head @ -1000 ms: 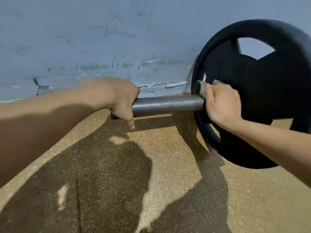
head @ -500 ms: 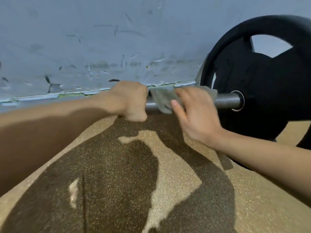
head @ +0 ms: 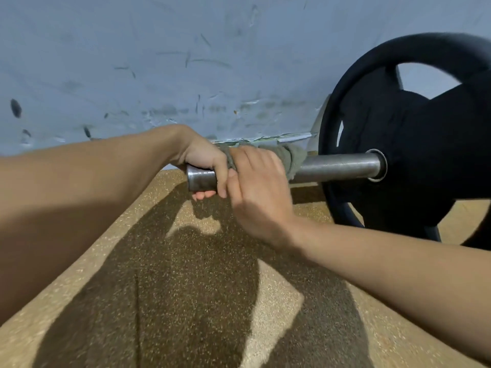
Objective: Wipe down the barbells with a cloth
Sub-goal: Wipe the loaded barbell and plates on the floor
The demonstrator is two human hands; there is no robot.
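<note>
Gripping the bare end of the grey steel barbell sleeve (head: 337, 166), our left hand (head: 206, 162) curls around it from above, with the fingertips showing underneath and the thumb down its near side. Our right hand (head: 259, 192) sits just beside it, touching it, fingers wrapped over a crumpled grey-green cloth (head: 293, 155) and clamping that cloth around the sleeve. A fold of the cloth bulges out past our right knuckles toward the plate. The sleeve's long axis runs nearly level across our view from left to right, tilting very slightly upward on the right; its cut end points left and sits just past our left hand, while the other end passes through the hub of a large black round weight plate (head: 414, 144) with open grip slots, standing upright on its edge. A short length of bare metal shows between the cloth and the plate's hub ring. The barbell is held above a speckled tan rubber floor (head: 305, 301), close to a scuffed pale blue wall (head: 159, 62) whose paint is peeling along its base. Dark shadows of our arms and head fall across the floor below the sleeve.
</note>
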